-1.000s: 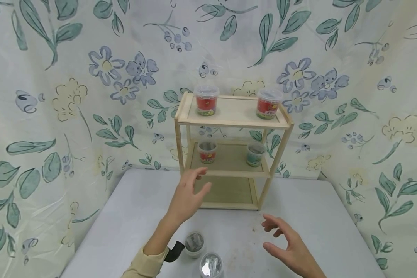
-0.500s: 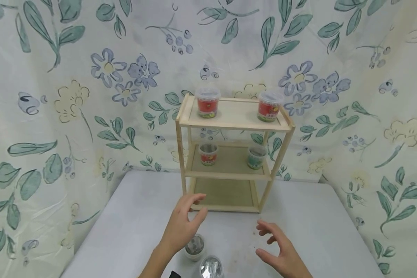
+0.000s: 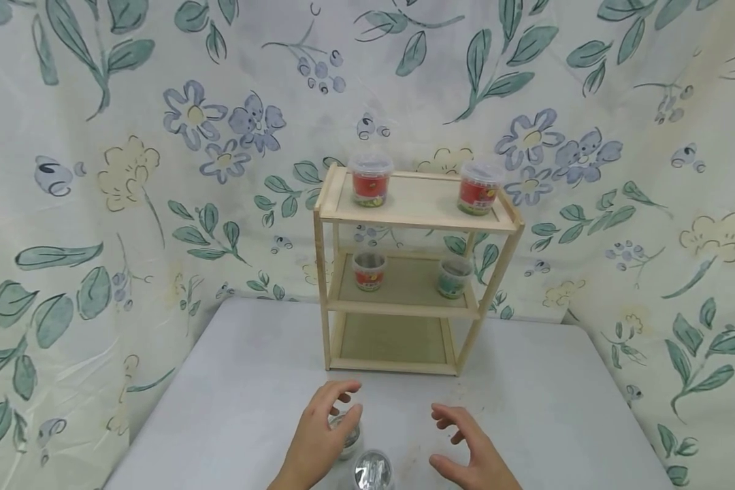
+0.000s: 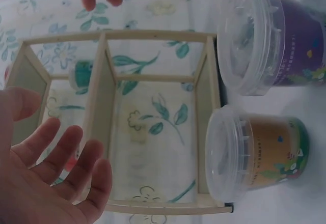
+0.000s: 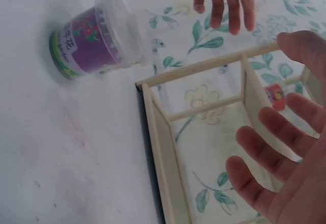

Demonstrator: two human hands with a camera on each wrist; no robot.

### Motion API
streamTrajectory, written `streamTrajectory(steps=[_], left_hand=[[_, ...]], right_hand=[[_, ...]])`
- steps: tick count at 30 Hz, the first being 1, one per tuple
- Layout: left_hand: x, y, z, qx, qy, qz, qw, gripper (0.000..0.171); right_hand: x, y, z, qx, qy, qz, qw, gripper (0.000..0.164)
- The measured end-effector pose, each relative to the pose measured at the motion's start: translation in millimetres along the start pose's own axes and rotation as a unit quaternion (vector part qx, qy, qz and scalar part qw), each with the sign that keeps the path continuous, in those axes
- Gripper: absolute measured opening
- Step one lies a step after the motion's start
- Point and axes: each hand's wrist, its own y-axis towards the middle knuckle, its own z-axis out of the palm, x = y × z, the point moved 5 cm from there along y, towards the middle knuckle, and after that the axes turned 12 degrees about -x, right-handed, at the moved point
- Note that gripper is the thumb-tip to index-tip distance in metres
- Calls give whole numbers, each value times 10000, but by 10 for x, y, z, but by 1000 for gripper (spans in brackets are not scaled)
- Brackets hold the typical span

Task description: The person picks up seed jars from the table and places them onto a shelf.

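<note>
My left hand [image 3: 318, 432] hovers low over the near part of the table, fingers loosely curved and holding nothing. It partly covers a lidded plastic tub [image 3: 352, 441] in the head view. Just nearer stands a second tub with a shiny top [image 3: 372, 471]. The left wrist view shows their sides: a purple-labelled tub [image 4: 300, 43] and an orange-labelled tub [image 4: 270, 150], both with clear lids. To the right of the tubs, my right hand [image 3: 476, 454] is in the air, its fingers apart from the thumb with nothing between them.
A three-tier wooden rack [image 3: 404, 309] stands at the back of the white table [image 3: 239, 408]. Red-labelled lidded tubs [image 3: 370, 180] [image 3: 479, 189] sit on its top. The middle tier bears a red cup [image 3: 369, 272] and a green cup [image 3: 453, 278]. A floral curtain [image 3: 159, 170] hangs behind.
My left hand has drawn back from in front of the rack toward the near tubs. My right hand has moved left and nearer. The tubs and rack stay in place.
</note>
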Motion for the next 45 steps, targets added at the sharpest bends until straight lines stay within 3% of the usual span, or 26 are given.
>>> streamTrajectory(steps=[9,16,21,28,33,37,39,45], left_hand=[[-52,-43,-49,-217,-24,242,9995,30],[-97,-47,-94,-256,-18,329,9991,31],[-113,-59,-119,-288,-10,362,9989,31],[-104,-52,-152,-352,38,441,9984,32],[-101,-45,-170,-383,32,509,9980,34],[-96,-53,-185,-433,52,545,9976,35],[-94,-57,-194,-470,65,569,9973,35],[-87,-60,-217,-491,42,582,9971,35]], right_hand=[[-90,-95,221,-34,170,201,9996,70],[-190,-181,408,79,267,-78,9996,76],[-241,-257,553,418,455,563,9965,72],[-338,-329,768,1363,516,1514,9777,77],[-393,-333,885,1656,338,1369,9761,78],[-401,-340,956,1839,241,1506,9710,81],[-387,-344,982,1875,218,1699,9672,83],[-374,-336,1058,1875,280,1570,9692,82]])
